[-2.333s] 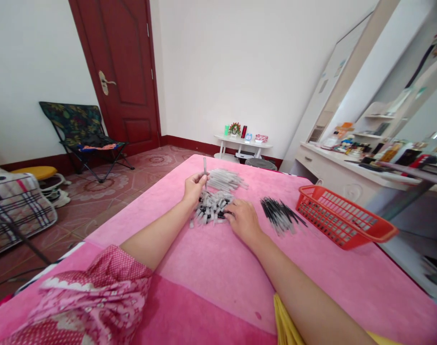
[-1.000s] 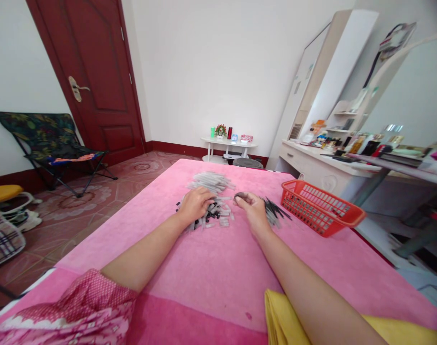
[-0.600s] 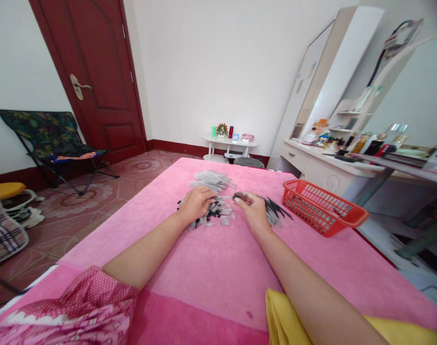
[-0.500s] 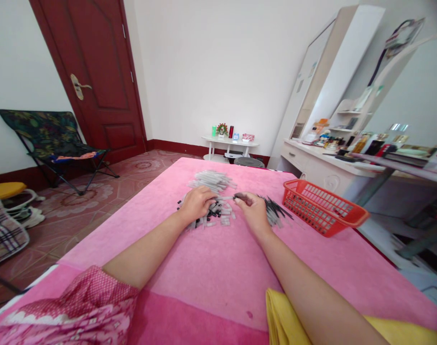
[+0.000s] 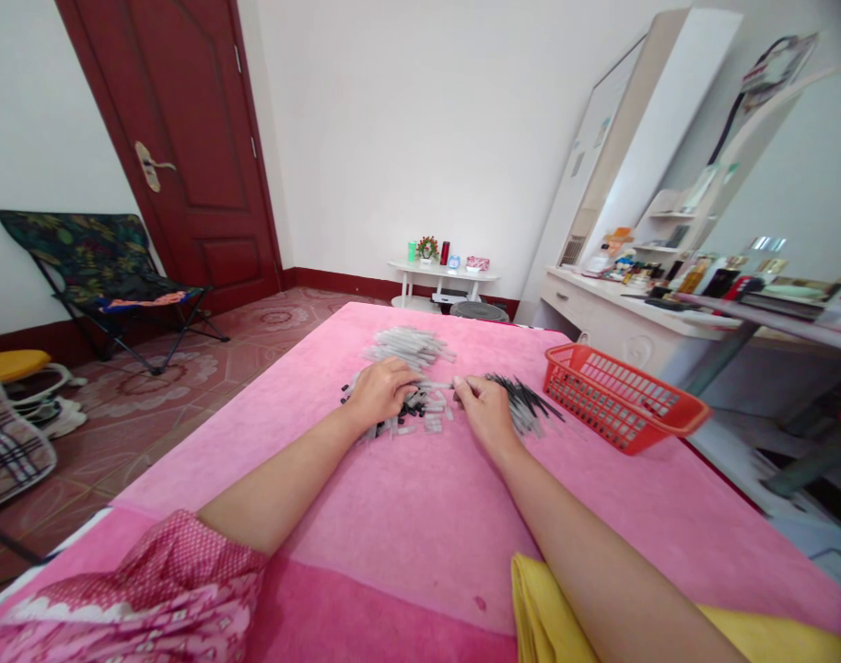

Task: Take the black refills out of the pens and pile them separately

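Observation:
A slim translucent pen barrel (image 5: 437, 385) lies level between my two hands. My left hand (image 5: 380, 391) is closed on its left end, fingers curled over the small parts below. At the other end, the thumb and fingers of my right hand (image 5: 487, 410) pinch the tip. Just beyond my left hand is a heap of pale translucent barrels (image 5: 407, 344). Short black pieces (image 5: 412, 407) and short clear caps (image 5: 434, 424) lie scattered beneath and beside that hand. A bundle of thin black-and-clear pen pieces (image 5: 527, 405) rests to the right of my right hand, partly hidden by it.
A red plastic basket (image 5: 624, 396) stands at the table's right edge. Pink cloth (image 5: 406, 516) covers the table, and a yellow cloth (image 5: 544, 608) lies under my right forearm. Beyond are a dressing table (image 5: 600, 308) and a folding chair (image 5: 109, 267).
My right hand has turned slightly and its fingers have closed in at the barrel's right end, where a dark tip showed before. My left hand has barely moved.

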{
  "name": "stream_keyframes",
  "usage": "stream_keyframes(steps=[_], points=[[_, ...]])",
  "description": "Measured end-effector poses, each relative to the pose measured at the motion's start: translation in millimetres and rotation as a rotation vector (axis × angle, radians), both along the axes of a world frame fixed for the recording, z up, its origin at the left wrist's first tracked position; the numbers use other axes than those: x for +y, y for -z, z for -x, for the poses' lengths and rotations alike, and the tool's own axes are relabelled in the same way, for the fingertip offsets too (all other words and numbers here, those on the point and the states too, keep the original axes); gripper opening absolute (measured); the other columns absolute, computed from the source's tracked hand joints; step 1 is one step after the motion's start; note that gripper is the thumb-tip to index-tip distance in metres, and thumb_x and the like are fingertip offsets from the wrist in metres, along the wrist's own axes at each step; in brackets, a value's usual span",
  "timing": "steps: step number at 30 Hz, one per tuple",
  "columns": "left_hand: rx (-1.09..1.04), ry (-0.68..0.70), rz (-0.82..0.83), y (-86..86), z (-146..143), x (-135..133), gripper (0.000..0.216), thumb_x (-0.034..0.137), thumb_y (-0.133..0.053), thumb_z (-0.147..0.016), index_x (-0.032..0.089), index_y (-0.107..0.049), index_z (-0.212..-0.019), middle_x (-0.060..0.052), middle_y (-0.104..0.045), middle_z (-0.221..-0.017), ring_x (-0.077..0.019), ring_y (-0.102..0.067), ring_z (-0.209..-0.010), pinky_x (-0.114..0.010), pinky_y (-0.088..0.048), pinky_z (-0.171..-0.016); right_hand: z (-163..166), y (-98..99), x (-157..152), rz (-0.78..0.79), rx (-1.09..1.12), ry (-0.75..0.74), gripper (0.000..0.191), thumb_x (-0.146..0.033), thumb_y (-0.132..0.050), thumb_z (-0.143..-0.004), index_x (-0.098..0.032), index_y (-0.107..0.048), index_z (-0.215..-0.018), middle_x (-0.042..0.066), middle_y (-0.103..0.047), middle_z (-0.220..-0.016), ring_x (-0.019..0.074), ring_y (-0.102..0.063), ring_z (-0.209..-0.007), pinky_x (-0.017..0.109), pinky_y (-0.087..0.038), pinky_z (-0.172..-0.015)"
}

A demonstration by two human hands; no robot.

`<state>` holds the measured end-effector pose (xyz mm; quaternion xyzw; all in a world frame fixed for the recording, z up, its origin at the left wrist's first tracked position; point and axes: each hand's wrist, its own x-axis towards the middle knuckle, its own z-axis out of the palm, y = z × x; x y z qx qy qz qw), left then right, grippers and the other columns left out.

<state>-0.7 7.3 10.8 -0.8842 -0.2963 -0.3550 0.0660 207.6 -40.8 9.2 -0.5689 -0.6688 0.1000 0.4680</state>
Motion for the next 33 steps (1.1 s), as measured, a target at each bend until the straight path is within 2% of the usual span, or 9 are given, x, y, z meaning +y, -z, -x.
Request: stream_keyframes(steps=[2, 5, 7, 11, 15, 20, 24, 29, 33], points=[[0.001, -0.002, -0.002, -0.1, 0.1, 0.2, 0.020, 0.022, -0.052, -0.083, 0.021, -0.068, -0.094, -0.007, -0.065, -0.086, -0.0200, -0.056, -0.085, -0.032, -0.044, -0.074, -0.3, -1.5, -1.2, 0.006, -0.052, 0.020, 0.037, -0.043, -0.045, -0.084, -0.017, -0.061, -0.063, 0.002, -0.061, -0.059, 0.0143, -0.054, -0.058, 0.023, -0.036, -0.056], [-0.009, -0.012, 0.001, 0.0, 0.3, 0.6, 0.020, 0.022, -0.052, -0.083, 0.020, -0.068, -0.094, -0.007, -0.065, -0.086, -0.0200, -0.056, -0.085, -0.032, -0.044, -0.074, 0.7, -3.4, -1.3, -0.068, -0.045, 0.001, 0.022, -0.037, -0.053, -0.079, -0.017, -0.062, -0.080, 0.002, -0.065, -0.074, 0.0143, -0.056, -0.065, 0.023, -0.038, -0.061], [-0.009, -0.013, -0.002, -0.3, 0.4, 0.4, 0.020, 0.021, -0.052, -0.082, 0.020, -0.068, -0.094, -0.007, -0.065, -0.085, -0.0198, -0.056, -0.085, -0.032, -0.044, -0.074, 1.1, -4.2, -1.7, -0.077, -0.068, -0.010, 0.021, -0.036, -0.052, -0.080, -0.018, -0.061, -0.077, 0.002, -0.064, -0.071, 0.0142, -0.056, -0.064, 0.023, -0.038, -0.061], [0.009, -0.003, -0.009, -1.2, 0.1, -1.0, 0.019, 0.019, -0.052, -0.082, 0.020, -0.068, -0.094, -0.006, -0.065, -0.086, -0.0193, -0.055, -0.085, -0.031, -0.044, -0.074, -0.4, -5.4, -3.6, 0.029, -0.142, 0.007, 0.041, -0.044, -0.039, -0.087, -0.018, -0.058, -0.061, 0.002, -0.059, -0.057, 0.0144, -0.053, -0.057, 0.024, -0.035, -0.056], [0.006, -0.006, -0.010, -1.1, -0.2, -1.4, 0.019, 0.019, -0.052, -0.083, 0.019, -0.068, -0.093, -0.006, -0.065, -0.086, -0.0191, -0.055, -0.085, -0.031, -0.044, -0.075, -1.6, -6.1, -3.3, -0.035, -0.119, -0.039, 0.026, -0.040, -0.050, -0.082, -0.018, -0.061, -0.076, 0.001, -0.063, -0.068, 0.0139, -0.054, -0.061, 0.023, -0.036, -0.058], [0.011, 0.003, -0.014, -1.4, 0.0, -1.0, 0.020, 0.019, -0.052, -0.083, 0.020, -0.067, -0.094, -0.006, -0.065, -0.086, -0.0190, -0.055, -0.084, -0.031, -0.044, -0.074, -0.6, -6.7, -3.5, 0.017, -0.134, -0.032, 0.040, -0.044, -0.040, -0.087, -0.018, -0.058, -0.063, 0.002, -0.059, -0.058, 0.0142, -0.053, -0.057, 0.023, -0.036, -0.056], [0.006, -0.003, -0.015, -0.8, 0.9, 0.5, 0.019, 0.019, -0.052, -0.082, 0.019, -0.067, -0.094, -0.005, -0.065, -0.085, -0.0190, -0.055, -0.084, -0.031, -0.044, -0.074, 0.3, -8.0, -4.0, -0.035, -0.130, -0.039, 0.023, -0.040, -0.051, -0.082, -0.019, -0.061, -0.079, 0.001, -0.064, -0.070, 0.0139, -0.055, -0.061, 0.023, -0.036, -0.058], [0.007, 0.005, -0.007, 0.3, 1.5, 1.2, 0.019, 0.019, -0.052, -0.083, 0.019, -0.067, -0.094, -0.005, -0.065, -0.085, -0.0190, -0.055, -0.084, -0.031, -0.044, -0.074, -0.4, -8.5, -4.3, 0.019, -0.168, -0.003, 0.038, -0.044, -0.040, -0.087, -0.019, -0.059, -0.065, 0.002, -0.060, -0.059, 0.0146, -0.054, -0.058, 0.023, -0.035, -0.057], [-0.018, 0.009, 0.008, 2.0, 1.3, 2.0, 0.018, 0.020, -0.053, -0.082, 0.019, -0.068, -0.093, -0.005, -0.065, -0.085, -0.0187, -0.056, -0.084, -0.030, -0.044, -0.074, -1.0, -7.4, -4.2, -0.043, -0.170, -0.011, 0.027, -0.041, -0.048, -0.083, -0.019, -0.060, -0.073, 0.001, -0.062, -0.065, 0.0147, -0.054, -0.061, 0.022, -0.035, -0.057]])
